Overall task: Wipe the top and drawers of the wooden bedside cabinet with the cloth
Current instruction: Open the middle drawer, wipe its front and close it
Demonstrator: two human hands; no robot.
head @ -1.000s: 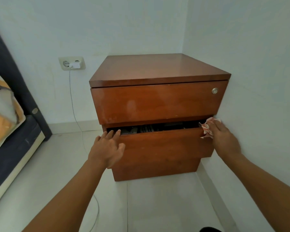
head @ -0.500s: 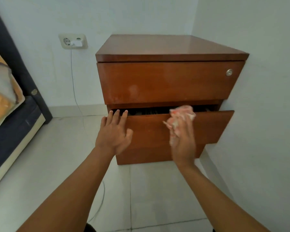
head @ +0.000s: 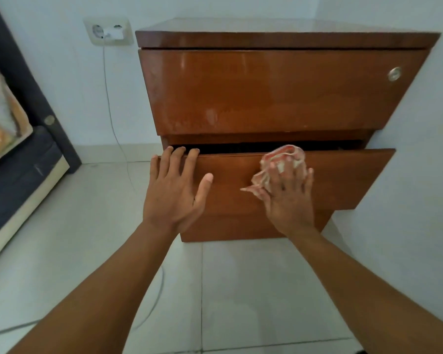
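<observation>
The wooden bedside cabinet (head: pixel 279 37) stands in the room's corner. Its top drawer (head: pixel 266 90) is closed and the middle drawer (head: pixel 348 177) is pulled partly out. My left hand (head: pixel 174 190) rests flat on that drawer's left end, fingertips at its top edge, thumb on the front. My right hand (head: pixel 289 195) presses a crumpled pink and white cloth (head: pixel 284 154) against the drawer front near its top edge, fingers spread over it. The inside of the drawer is dark and hidden.
A wall runs close along the cabinet's right side. A wall socket (head: pixel 108 30) with a white plug and a cable (head: pixel 110 106) trailing to the tiled floor is to the left. A dark bed (head: pixel 16 172) with bedding stands at far left.
My right hand has carried the cloth from the drawer's right end leftward to its middle. My left hand has stayed at the left end. The view has dropped lower and closer.
</observation>
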